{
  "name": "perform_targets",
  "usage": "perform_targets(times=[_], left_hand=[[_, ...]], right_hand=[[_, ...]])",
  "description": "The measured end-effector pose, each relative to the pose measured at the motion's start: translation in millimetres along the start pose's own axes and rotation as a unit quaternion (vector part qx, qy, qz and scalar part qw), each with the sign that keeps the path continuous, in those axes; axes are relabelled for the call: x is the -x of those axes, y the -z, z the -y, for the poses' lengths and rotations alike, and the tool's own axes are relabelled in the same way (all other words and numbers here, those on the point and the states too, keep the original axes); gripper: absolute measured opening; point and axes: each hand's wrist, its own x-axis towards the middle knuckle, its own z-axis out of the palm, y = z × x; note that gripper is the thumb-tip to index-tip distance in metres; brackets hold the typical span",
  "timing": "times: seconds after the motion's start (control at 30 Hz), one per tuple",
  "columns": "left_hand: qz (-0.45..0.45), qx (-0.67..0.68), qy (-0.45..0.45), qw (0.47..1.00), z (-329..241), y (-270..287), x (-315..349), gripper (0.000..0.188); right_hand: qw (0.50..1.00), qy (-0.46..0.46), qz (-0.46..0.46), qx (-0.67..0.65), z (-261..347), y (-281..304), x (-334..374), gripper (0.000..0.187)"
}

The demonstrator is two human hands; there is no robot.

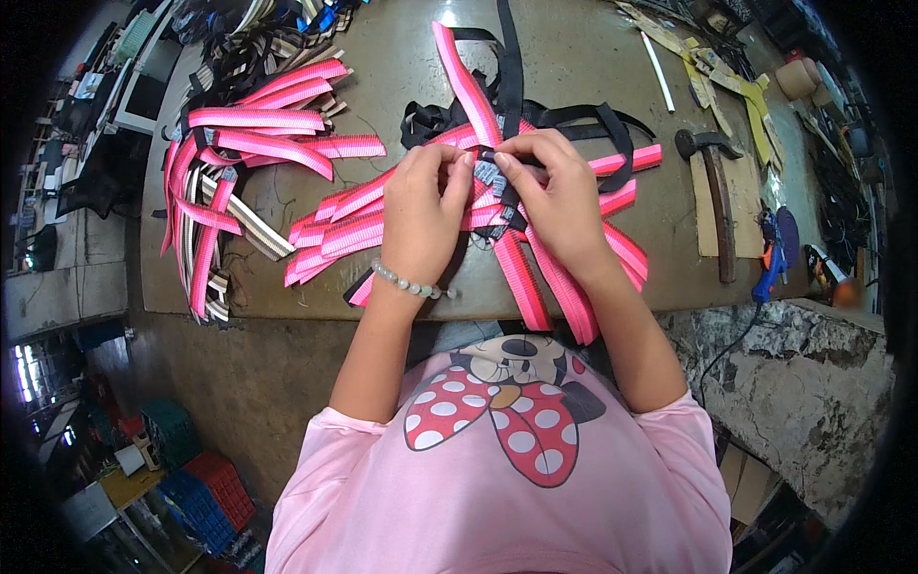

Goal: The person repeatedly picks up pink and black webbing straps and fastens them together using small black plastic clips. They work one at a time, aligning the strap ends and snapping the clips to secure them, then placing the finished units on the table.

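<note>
Above a heap of pink webbing straps (pixel 359 225), my two hands meet with thumbs and fingertips close together. My left hand (pixel 421 206), with a beaded bracelet (pixel 406 284) at the wrist, pinches the dark lower end of a pink webbing strap (pixel 464 86). My right hand (pixel 555 196) pinches that same dark end from the other side. The strap stretches away from me, up and slightly left. Small grey labels (pixel 491 178) show just below my fingertips. Black webbing (pixel 512 72) lies behind and among the pink straps. My fingers partly hide the join.
More pink straps (pixel 258 120) and striped straps (pixel 251 215) are bundled at the table's left. A hammer (pixel 719 206) lies on cardboard at the right, near a blue-handled tool (pixel 768 273). A white stick (pixel 658 72) and yellow strips (pixel 755 105) lie farther back.
</note>
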Motion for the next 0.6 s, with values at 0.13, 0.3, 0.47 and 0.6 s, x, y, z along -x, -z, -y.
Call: perform_targets(times=[0.13,0.3,0.47,0.6], left_hand=[[-0.015,0.007,-0.016,1.0,5.3,-2.1,0.0,0.017],[-0.017,-0.002,-0.022,1.0,5.4,-2.3,-0.5,0.019],[-0.032,0.002,-0.004,0.999,12.2,4.5,4.3,0.02],[-0.06,-0.012,0.02,0.998,17.2,53.3,29.1,0.019]], right_hand=[[1.0,0.004,-0.003,0.026,-2.9,-6.0,1.5,0.014],[0.998,0.02,-0.009,0.056,-2.8,-8.2,1.2,0.013],[0.999,0.005,-0.002,0.045,0.1,-3.2,1.0,0.015],[0.993,-0.06,-0.07,-0.076,3.1,6.9,-2.8,0.018]])
